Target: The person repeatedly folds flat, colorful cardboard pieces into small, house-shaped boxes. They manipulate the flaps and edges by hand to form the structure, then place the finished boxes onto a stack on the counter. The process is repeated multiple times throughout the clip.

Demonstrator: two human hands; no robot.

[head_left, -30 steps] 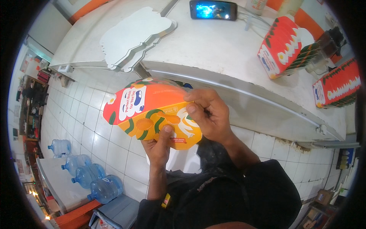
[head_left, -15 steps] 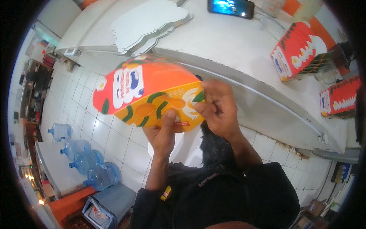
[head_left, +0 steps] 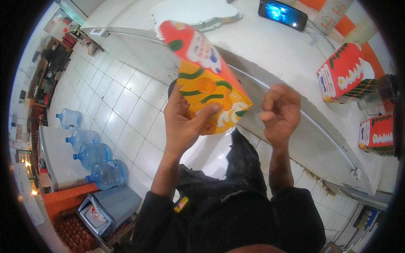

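Observation:
My left hand (head_left: 181,126) grips a folded cardboard box (head_left: 209,82), printed red-orange on one face and yellow with green leaves and fruit shapes on the other. The thumb lies flat across the yellow side; the other fingers are mostly hidden behind it. The box tilts, its red end pointing up toward the far left. To its right, my right hand (head_left: 283,114) is off the box, with loosely curled fingers, a gap by the thumb and nothing visible in it. A white shape (head_left: 206,158) with a jagged right edge shows below the box, between my legs.
Flat white die-cut cardboard blanks (head_left: 185,12) lie on the white counter (head_left: 253,50). A lit phone (head_left: 282,14) rests there. Stacks of red printed boxes (head_left: 344,76) stand at the right, near clear cups (head_left: 333,14). Large blue water bottles (head_left: 107,173) and a grey bin (head_left: 112,206) are at left.
My right hand has let go of the box's right corner and moved right. The box has turned in my left hand, its red end swinging upward. The view has shifted slightly.

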